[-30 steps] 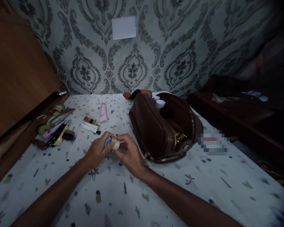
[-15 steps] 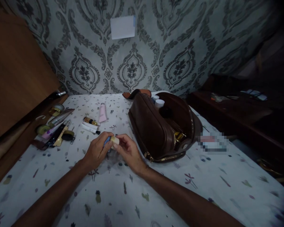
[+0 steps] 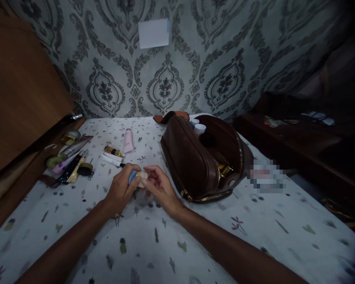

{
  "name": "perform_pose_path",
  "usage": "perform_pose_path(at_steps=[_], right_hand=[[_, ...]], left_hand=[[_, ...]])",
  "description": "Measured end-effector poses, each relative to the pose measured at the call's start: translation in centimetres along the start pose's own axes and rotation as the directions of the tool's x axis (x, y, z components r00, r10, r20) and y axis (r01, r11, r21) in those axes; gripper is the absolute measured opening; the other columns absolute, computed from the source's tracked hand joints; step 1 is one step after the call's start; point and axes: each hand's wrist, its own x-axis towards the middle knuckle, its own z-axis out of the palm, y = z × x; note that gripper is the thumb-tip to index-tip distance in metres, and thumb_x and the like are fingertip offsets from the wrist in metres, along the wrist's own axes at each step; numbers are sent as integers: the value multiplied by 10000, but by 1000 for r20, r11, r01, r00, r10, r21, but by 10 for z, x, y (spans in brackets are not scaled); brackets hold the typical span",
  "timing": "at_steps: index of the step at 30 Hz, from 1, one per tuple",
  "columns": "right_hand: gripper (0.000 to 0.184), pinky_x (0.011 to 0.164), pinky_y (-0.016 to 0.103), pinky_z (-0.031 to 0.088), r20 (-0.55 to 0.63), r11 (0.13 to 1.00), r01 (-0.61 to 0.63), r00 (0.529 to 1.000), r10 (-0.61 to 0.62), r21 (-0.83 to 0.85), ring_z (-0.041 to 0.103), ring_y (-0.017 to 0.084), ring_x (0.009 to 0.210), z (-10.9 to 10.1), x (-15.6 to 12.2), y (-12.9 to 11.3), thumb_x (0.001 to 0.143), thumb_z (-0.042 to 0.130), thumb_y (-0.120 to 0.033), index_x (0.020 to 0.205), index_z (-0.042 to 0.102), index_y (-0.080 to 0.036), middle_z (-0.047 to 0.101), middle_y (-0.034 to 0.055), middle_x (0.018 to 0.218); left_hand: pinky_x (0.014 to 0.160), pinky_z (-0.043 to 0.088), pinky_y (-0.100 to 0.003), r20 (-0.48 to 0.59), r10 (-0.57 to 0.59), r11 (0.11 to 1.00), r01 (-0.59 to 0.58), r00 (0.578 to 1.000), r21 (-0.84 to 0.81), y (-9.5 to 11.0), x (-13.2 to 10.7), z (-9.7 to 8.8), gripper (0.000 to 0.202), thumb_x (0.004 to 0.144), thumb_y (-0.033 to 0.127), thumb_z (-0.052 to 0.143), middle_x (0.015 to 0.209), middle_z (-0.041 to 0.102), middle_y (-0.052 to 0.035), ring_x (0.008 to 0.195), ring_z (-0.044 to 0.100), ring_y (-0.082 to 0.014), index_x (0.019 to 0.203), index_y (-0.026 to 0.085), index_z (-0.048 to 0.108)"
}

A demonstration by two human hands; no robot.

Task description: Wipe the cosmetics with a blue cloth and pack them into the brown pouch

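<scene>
In front of me, my left hand [image 3: 122,185] is closed on a crumpled blue cloth [image 3: 132,176]. The cloth presses against a small cream-coloured container [image 3: 141,179], which my right hand [image 3: 163,190] grips between thumb and fingers. The fingers cover much of the container, so its exact kind is hidden. Just beyond my left hand lie a white tube [image 3: 113,158] with a black tip and a gold-and-black tube [image 3: 114,151]. To the right of my right hand stands an unzipped brown toiletry bag [image 3: 189,157] with white-capped bottles [image 3: 199,129] inside.
A pink squeeze tube [image 3: 128,141] lies farther back on the patterned white cloth [image 3: 154,252]. Several cosmetics, including a dark round jar [image 3: 85,169], cluster at left beside a wooden panel [image 3: 23,90]. A pixelated item [image 3: 266,175] lies right of the bag.
The blue cloth and the cream-coloured container have turned slightly between my fingers, and more of the cloth shows. Both hands stay in nearly the same place.
</scene>
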Motion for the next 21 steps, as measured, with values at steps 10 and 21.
perform_pose_path(at_steps=[10, 21], right_hand=[[467, 612, 227, 456, 75, 991, -99, 993, 92, 88, 590, 110, 688, 5, -1, -1, 652, 837, -446, 931, 547, -209, 623, -34, 801], [566, 687, 245, 451, 32, 991, -88, 996, 85, 98, 571, 112, 715, 9, -3, 1, 522, 914, -433, 907, 571, -199, 627, -39, 793]], left_hand=[[610, 389, -251, 51, -94, 992, 98, 994, -83, 6, 4, -2, 326, 1002, 386, 335, 667, 543, 42, 603, 512, -130, 834, 204, 546], [540, 413, -236, -15, -67, 997, 67, 998, 43, 4, 3, -4, 335, 984, 375, 352, 620, 574, 48, 536, 543, -129, 809, 208, 585]])
